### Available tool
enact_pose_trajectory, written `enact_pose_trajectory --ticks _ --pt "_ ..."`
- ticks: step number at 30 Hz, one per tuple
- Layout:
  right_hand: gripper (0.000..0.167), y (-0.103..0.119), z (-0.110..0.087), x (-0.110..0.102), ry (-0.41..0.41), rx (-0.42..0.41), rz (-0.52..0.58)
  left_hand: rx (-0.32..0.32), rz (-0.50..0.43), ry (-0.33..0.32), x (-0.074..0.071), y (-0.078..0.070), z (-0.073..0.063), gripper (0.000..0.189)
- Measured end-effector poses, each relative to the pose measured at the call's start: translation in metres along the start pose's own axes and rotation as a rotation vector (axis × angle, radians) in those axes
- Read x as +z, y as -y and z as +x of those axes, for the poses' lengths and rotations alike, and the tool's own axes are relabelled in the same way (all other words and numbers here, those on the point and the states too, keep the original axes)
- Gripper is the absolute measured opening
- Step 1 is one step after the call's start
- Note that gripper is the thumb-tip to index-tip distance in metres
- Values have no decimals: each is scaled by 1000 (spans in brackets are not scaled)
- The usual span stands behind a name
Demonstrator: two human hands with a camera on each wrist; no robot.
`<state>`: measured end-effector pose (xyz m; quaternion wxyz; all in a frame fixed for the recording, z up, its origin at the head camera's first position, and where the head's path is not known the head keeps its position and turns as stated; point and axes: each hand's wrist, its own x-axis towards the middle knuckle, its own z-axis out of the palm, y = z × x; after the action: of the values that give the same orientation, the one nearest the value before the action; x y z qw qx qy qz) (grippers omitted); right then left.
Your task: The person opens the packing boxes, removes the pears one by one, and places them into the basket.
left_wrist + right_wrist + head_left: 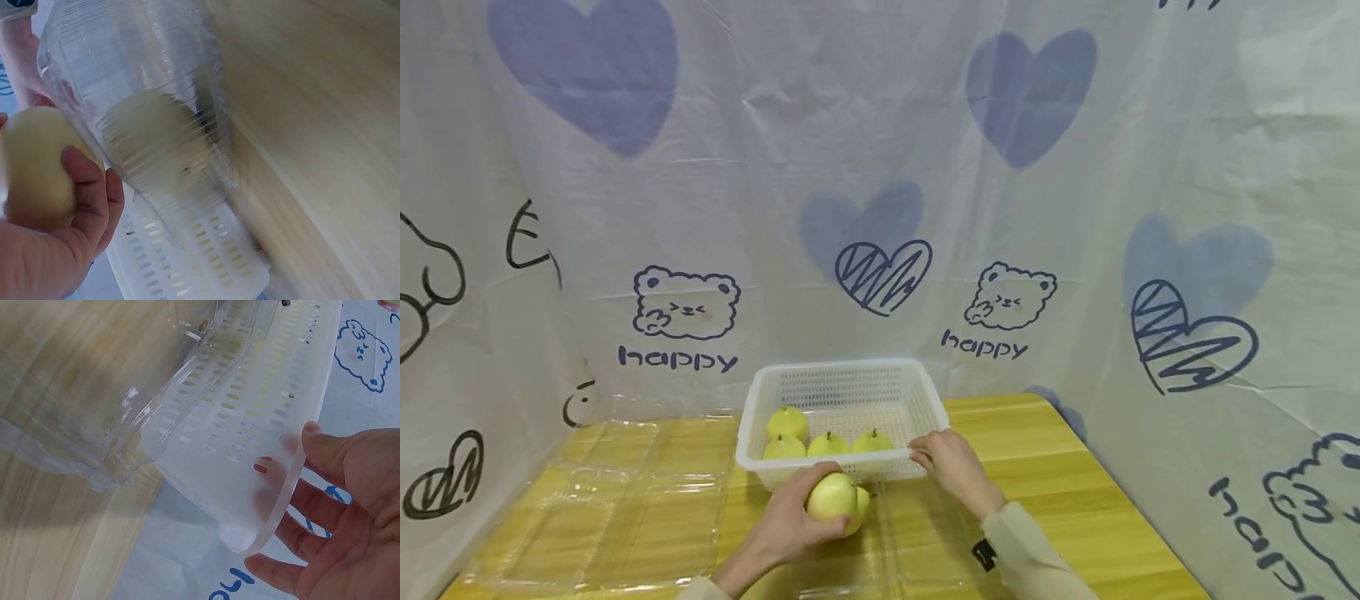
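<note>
My left hand [793, 517] grips a yellow-green pear [832, 497] above a clear plastic tray [925, 533] in front of the basket. A second pear [153, 140] shows through the clear plastic in the left wrist view; in the head view it is mostly hidden behind the held one. My right hand [958, 471] holds the near right rim of the white perforated basket [842, 371], thumb on one side and fingers on the other in the right wrist view. Inside the basket, several pears [787, 424] with dark stems sit toward the front and left.
Another clear tray with square compartments [658, 533] lies on the left of the wood-grain table [1075, 517]. A white curtain [880, 167] printed with hearts and bears hangs behind the basket and along both sides.
</note>
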<state>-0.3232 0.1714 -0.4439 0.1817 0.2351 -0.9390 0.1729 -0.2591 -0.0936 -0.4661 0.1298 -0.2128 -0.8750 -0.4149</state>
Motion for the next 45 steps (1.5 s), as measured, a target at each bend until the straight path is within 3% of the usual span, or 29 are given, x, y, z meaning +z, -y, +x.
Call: enact_pose_trajectory --ticks 5,9,16,23,29,33,37,42,45 --pt "17 0 1 1 -4 -13 5 -65 5 -5 -3 -1 4 71" --pt "17 -1 1 2 -1 -14 12 -74 7 -33 -5 -1 10 77" --pt "17 0 0 -2 0 -8 13 -80 -66 -145 -17 1 25 75" --pt "18 1 -1 -5 -2 4 22 -43 2 -244 -29 12 43 69" --pt "18 2 1 -4 19 19 30 -46 51 -323 -40 22 57 82" --pt "18 3 2 -4 25 23 40 -32 118 -305 -44 26 68 68" --pt "18 4 2 -4 21 11 49 -62 129 -271 -44 28 78 53" --pt "17 4 1 -5 22 1 44 -123 100 -180 -40 30 90 55" --pt "17 3 0 -6 26 6 44 -112 103 -130 -37 31 97 54"
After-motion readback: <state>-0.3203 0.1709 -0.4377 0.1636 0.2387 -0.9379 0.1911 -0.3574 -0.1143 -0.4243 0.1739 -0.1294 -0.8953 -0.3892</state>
